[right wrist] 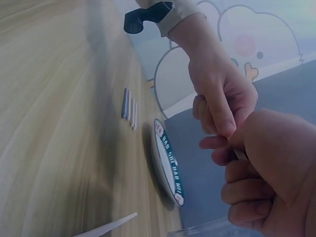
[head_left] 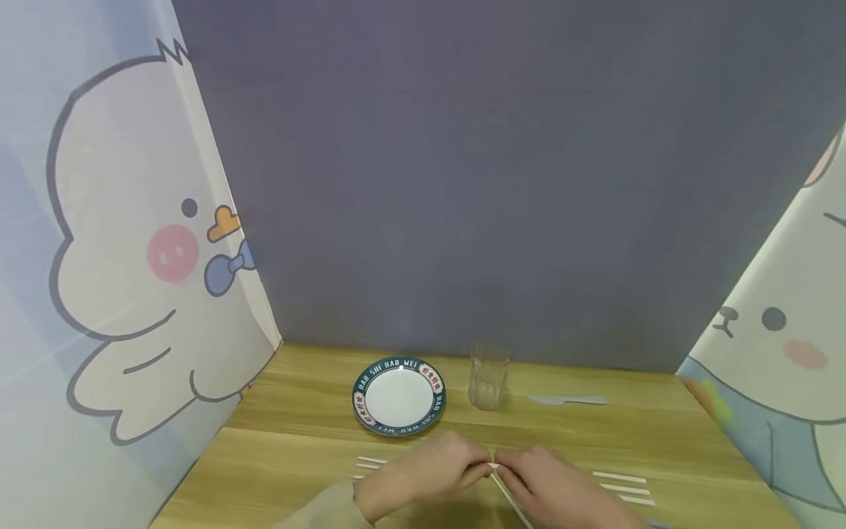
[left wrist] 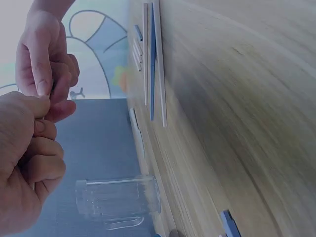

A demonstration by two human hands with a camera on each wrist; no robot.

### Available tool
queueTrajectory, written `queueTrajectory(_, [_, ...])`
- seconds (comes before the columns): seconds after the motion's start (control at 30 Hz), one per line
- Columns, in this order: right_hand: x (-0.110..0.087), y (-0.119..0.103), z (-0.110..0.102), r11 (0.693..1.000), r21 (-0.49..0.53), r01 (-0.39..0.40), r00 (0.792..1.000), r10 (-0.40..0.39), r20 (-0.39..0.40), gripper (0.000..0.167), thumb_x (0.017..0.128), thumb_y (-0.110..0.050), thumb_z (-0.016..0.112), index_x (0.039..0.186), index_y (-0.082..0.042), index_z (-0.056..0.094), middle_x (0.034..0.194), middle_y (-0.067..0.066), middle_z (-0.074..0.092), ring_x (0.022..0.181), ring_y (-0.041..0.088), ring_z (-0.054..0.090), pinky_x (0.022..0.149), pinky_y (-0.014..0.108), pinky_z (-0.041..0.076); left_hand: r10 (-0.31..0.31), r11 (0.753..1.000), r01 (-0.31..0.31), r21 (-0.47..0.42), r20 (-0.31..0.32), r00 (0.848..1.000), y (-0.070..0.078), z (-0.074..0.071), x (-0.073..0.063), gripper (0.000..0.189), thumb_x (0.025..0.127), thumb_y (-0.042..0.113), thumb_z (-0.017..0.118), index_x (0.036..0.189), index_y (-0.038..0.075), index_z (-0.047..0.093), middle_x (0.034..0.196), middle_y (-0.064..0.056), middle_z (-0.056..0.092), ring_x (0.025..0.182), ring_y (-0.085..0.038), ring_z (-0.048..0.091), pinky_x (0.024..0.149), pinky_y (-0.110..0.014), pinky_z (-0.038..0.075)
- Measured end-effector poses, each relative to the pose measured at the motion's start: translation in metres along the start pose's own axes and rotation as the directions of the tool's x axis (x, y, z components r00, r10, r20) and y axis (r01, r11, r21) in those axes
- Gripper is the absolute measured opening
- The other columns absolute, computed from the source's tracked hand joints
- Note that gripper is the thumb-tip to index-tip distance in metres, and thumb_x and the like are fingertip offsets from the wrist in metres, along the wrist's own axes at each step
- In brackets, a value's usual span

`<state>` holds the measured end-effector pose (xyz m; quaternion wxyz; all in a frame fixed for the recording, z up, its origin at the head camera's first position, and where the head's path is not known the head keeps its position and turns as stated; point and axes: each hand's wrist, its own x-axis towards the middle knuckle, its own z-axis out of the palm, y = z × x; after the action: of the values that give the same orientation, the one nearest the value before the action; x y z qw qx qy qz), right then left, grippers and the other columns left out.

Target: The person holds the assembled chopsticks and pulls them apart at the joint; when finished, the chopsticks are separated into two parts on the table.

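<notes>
My left hand (head_left: 432,464) and right hand (head_left: 545,481) meet fingertip to fingertip above the front of the table. Between them they pinch a short white stick (head_left: 493,465), mostly hidden by the fingers; a sliver of it (right wrist: 240,154) shows in the right wrist view. Below the hands, a long white stick (head_left: 512,502) lies on the wood. The left wrist view has a long blue stick (left wrist: 152,74) there too, between two long pale ones. Short white sticks (head_left: 620,488) lie in a row to the right of my right hand, and others (head_left: 370,461) left of my left hand.
A white plate (head_left: 399,397) with a lettered teal rim stands behind my left hand. Right of it are a clear glass mug (head_left: 488,378) and a pale plastic knife (head_left: 567,400). A grey panel (head_left: 463,184) closes off the back, with cartoon-printed sheets (head_left: 132,184) at both sides.
</notes>
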<state>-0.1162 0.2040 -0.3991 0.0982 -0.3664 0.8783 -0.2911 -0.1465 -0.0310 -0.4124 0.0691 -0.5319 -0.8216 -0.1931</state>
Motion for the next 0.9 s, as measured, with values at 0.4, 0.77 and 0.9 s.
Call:
queueTrajectory(0.4, [-0.004, 0.004, -0.018, 0.98, -0.077, 0.183, 0.983, -0.184, -0.006, 0.025, 0.114, -0.012, 0.046, 0.091, -0.021, 0.05, 0.066, -0.019, 0.03, 0.054, -0.01, 0.02, 0.048, 0.012, 0.029, 0.028, 0.993, -0.021, 0.118, -0.054, 0.998, 0.004, -0.011, 0.006, 0.025, 0.109, 0.021, 0.061, 0.086, 0.016, 0.069, 0.076, 0.01, 0.066, 0.066, 0.008, 0.046, 0.063, -0.003, 0.038])
queueTrajectory(0.77, [-0.006, 0.005, -0.018, 0.969, -0.133, 0.208, 0.973, -0.22, -0.076, 0.026, 0.113, -0.012, 0.051, 0.089, -0.022, 0.047, 0.069, -0.02, 0.026, 0.057, -0.012, 0.017, 0.048, 0.009, 0.027, 0.025, 0.993, -0.011, 0.113, -0.129, 0.991, 0.005, -0.008, 0.006, 0.025, 0.107, 0.021, 0.065, 0.083, 0.015, 0.065, 0.074, 0.009, 0.061, 0.064, 0.006, 0.04, 0.06, -0.004, 0.035])
queueTrajectory(0.9, [-0.008, 0.008, -0.017, 0.96, -0.175, 0.217, 0.967, -0.236, -0.096, 0.025, 0.111, -0.011, 0.053, 0.089, -0.022, 0.047, 0.069, -0.021, 0.025, 0.057, -0.013, 0.017, 0.047, 0.007, 0.026, 0.048, 0.992, -0.031, 0.121, -0.133, 0.99, 0.005, -0.007, 0.007, 0.021, 0.106, 0.022, 0.066, 0.087, 0.016, 0.069, 0.078, 0.009, 0.064, 0.066, 0.006, 0.046, 0.062, -0.003, 0.039])
